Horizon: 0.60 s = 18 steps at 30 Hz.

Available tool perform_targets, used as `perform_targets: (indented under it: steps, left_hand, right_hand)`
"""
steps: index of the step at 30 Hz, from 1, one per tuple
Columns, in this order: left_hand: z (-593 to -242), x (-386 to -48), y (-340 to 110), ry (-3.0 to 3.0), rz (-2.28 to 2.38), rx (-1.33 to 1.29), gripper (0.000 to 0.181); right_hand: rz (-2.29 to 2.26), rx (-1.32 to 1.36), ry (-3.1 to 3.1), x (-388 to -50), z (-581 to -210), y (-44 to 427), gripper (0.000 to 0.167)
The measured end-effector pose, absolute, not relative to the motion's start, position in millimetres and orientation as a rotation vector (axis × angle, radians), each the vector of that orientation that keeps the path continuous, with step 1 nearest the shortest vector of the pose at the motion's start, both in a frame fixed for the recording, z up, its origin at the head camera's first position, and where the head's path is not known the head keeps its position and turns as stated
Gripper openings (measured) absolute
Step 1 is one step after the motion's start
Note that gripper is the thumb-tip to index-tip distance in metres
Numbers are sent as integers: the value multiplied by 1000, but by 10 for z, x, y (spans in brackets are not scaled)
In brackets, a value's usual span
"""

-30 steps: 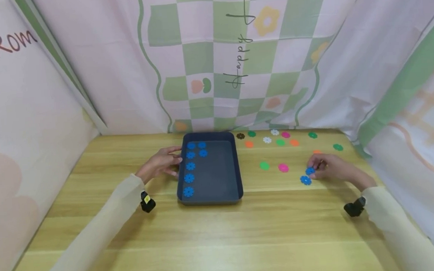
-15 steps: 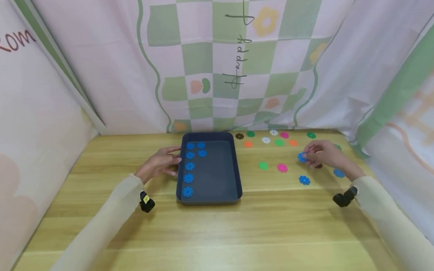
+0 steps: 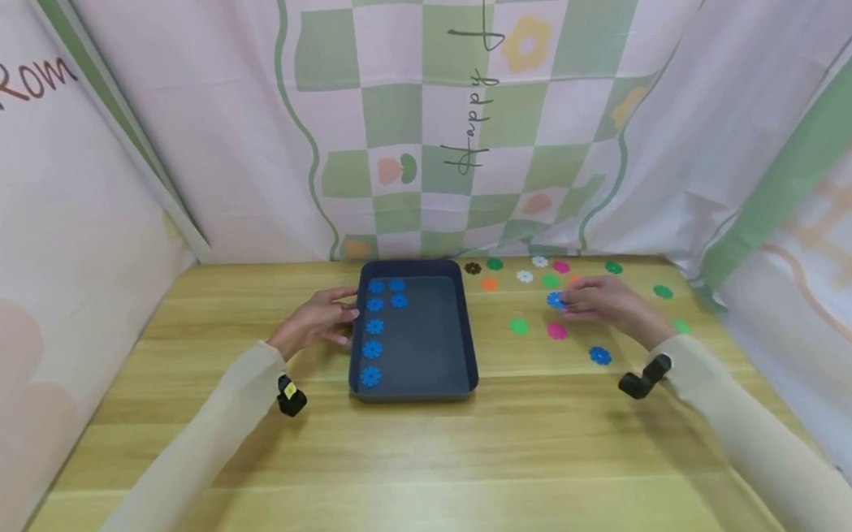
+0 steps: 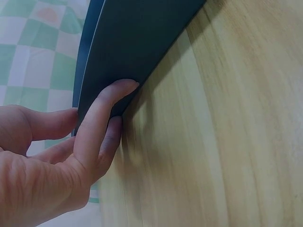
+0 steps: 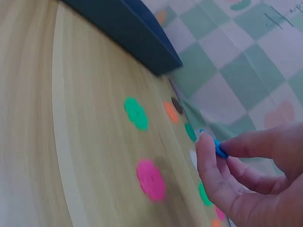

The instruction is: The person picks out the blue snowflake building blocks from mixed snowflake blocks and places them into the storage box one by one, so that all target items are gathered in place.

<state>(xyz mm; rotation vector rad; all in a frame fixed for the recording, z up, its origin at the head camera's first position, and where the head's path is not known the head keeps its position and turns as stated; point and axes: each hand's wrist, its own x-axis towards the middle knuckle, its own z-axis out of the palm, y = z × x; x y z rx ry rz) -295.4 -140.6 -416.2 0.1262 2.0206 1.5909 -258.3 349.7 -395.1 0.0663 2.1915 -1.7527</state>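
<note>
A dark grey-blue rectangular tray (image 3: 430, 339) lies on the table, with several blue flower-shaped plastic discs (image 3: 374, 326) in a column along its left side and a short second column at the back. My left hand (image 3: 315, 317) touches the tray's left wall from outside; in the left wrist view its fingers (image 4: 113, 92) lie against the outer wall and one fingertip meets the rim. To the right of the tray, my right hand (image 3: 607, 304) pinches a blue flower-shaped disc (image 3: 556, 299) above the table. That disc (image 5: 220, 149) shows edge-on between thumb and finger in the right wrist view.
Right of the tray lie scattered discs: a light green one (image 3: 519, 326), a pink one (image 3: 557, 330), a blue one (image 3: 600, 355), and several others in white, orange, brown and green farther back. A patterned curtain (image 3: 453, 118) hangs behind the table.
My right hand has carried the pinched blue disc leftward and slightly back, away from the other blue disc on the table. My left hand stays at the tray, which has not moved.
</note>
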Motion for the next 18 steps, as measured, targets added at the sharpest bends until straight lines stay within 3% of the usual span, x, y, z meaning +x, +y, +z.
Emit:
perform_targets:
  steps: [4, 11, 18]
  left_hand:
    - [-4151, -2955, -1400, 2020, 1596, 112, 64]
    - [-4149, -2957, -1396, 2011, 1604, 97, 65]
    - [-4163, -2953, -1411, 2011, 1607, 107, 65]
  right_hand:
    - [-1790, 22, 2084, -2611, -3912, 3244, 29]
    - [-1891, -67, 1936, -2744, -3915, 2723, 21]
    - [-1846, -139, 1903, -2899, -3959, 2186, 35]
